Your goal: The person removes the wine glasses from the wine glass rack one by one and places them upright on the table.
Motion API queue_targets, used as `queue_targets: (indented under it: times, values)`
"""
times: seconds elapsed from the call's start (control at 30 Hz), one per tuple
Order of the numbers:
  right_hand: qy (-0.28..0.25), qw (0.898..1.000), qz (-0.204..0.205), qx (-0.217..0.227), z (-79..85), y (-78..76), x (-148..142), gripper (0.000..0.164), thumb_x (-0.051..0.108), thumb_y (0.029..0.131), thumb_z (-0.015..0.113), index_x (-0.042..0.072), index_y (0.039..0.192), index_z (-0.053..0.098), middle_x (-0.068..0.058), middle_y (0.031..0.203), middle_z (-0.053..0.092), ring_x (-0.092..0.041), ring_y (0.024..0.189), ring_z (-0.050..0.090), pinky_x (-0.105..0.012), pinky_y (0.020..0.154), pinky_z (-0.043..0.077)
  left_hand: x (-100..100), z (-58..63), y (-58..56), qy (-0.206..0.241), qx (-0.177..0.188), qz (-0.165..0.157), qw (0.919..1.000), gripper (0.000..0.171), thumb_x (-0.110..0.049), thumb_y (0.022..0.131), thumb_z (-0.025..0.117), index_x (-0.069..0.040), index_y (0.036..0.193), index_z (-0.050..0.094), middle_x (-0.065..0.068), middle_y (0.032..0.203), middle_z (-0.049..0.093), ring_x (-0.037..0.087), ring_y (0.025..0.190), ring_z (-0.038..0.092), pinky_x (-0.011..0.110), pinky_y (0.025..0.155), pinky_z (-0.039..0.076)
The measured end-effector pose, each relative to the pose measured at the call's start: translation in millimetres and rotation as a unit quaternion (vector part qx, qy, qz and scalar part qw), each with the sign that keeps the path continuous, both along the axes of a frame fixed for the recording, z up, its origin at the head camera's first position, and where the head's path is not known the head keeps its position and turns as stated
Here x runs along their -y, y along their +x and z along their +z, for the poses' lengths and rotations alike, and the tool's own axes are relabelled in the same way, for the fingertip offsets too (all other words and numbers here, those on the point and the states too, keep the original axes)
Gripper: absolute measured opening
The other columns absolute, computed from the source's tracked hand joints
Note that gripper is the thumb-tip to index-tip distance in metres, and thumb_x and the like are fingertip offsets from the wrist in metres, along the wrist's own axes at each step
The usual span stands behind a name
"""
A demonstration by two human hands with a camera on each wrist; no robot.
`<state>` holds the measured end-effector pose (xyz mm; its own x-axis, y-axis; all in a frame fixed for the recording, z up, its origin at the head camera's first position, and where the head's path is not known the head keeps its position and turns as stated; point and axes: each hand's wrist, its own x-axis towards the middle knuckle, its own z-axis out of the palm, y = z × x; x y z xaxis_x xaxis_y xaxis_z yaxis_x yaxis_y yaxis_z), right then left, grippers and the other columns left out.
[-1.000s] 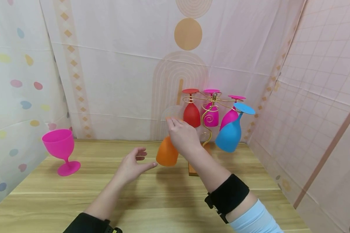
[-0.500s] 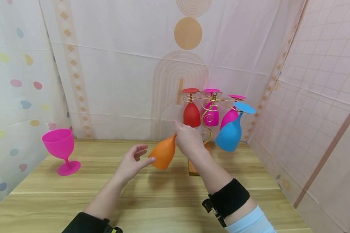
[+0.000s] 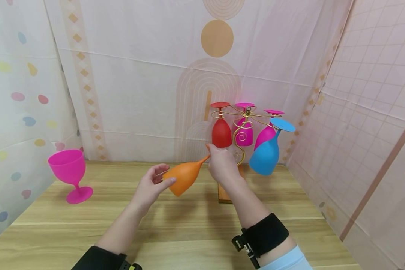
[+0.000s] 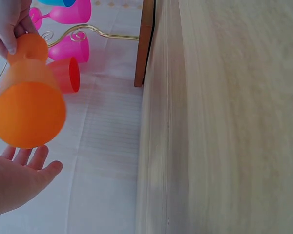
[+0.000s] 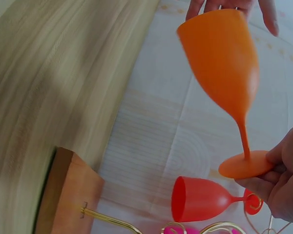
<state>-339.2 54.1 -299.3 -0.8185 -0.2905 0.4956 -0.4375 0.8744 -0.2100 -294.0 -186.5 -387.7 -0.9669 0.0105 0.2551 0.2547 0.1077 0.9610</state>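
An orange wine goblet (image 3: pixel 183 177) is in the air over the table, tilted with its bowl toward the left. My right hand (image 3: pixel 222 163) pinches the flat round foot of this goblet between thumb and fingers, as the right wrist view shows at the foot (image 5: pixel 246 164). My left hand (image 3: pixel 152 189) is at the bowl's rim, thumb in front and fingers spread behind. In the left wrist view its straight fingers (image 4: pixel 39 157) lie right at the rim.
A gold wire rack (image 3: pixel 241 153) on a wooden base (image 3: pixel 224 194) holds upside-down goblets: one red (image 3: pixel 221 133), two pink (image 3: pixel 244 135), one blue (image 3: pixel 265 155) hanging tilted. A pink goblet (image 3: pixel 68 167) stands upright on the table at left. Patterned cloth (image 3: pixel 138 93) hangs behind.
My right hand has moved down and slightly right, away from its spot beside the red goblet. The orange goblet has swung from nearly upside down to sideways, its bowl coming to my left hand.
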Motion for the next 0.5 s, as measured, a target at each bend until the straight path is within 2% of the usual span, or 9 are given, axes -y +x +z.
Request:
queue_targets:
  times: [0.1, 0.2, 0.3, 0.5]
  values:
    - [-0.016, 1.000, 0.004, -0.002, -3.9, 0.6, -2.3, 0.018, 0.008, 0.100, 0.062, 0.005, 0.117, 0.066, -0.004, 0.078, 0.066, -0.021, 0.065, 0.061, -0.028, 0.057, 0.054, -0.6, 1.0, 0.1, 0.023, 0.004, -0.003, 0.9997, 0.069, -0.023, 0.092, 0.079, -0.001, 0.146, 0.042, 0.013, 0.148, 0.048, 0.028, 0.135, 0.049, 0.030, 0.107, 0.044]
    - [-0.041, 0.999, 0.007, 0.009, -7.6, 1.7, -4.2, 0.012, 0.010, 0.103, 0.059, 0.004, 0.110, 0.065, -0.003, 0.072, 0.060, -0.019, 0.059, 0.057, -0.026, 0.051, 0.050, -0.5, 1.1, -0.8, 0.045, 0.006, -0.007, 0.9990, 0.070, -0.021, 0.094, 0.076, 0.000, 0.148, 0.038, 0.012, 0.147, 0.048, 0.026, 0.133, 0.049, 0.019, 0.101, 0.046]
    - [-0.065, 0.998, 0.009, 0.020, -11.2, 2.8, -5.5, 0.013, 0.011, 0.103, 0.059, 0.003, 0.112, 0.065, -0.004, 0.073, 0.061, -0.019, 0.058, 0.058, -0.026, 0.051, 0.051, -0.3, 0.7, -1.8, 0.064, 0.008, -0.016, 0.9978, 0.071, -0.018, 0.095, 0.074, 0.002, 0.150, 0.033, 0.014, 0.147, 0.047, 0.026, 0.132, 0.050, 0.017, 0.099, 0.047]
    - [-0.084, 0.996, 0.007, 0.029, -18.8, 4.2, -6.3, 0.014, 0.010, 0.104, 0.057, 0.001, 0.109, 0.066, -0.005, 0.074, 0.064, -0.020, 0.061, 0.061, -0.028, 0.055, 0.055, 0.0, 2.3, 0.4, 0.078, 0.021, -0.030, 0.9963, 0.074, -0.019, 0.097, 0.071, -0.002, 0.154, 0.028, 0.017, 0.146, 0.045, 0.025, 0.131, 0.050, 0.017, 0.099, 0.046]
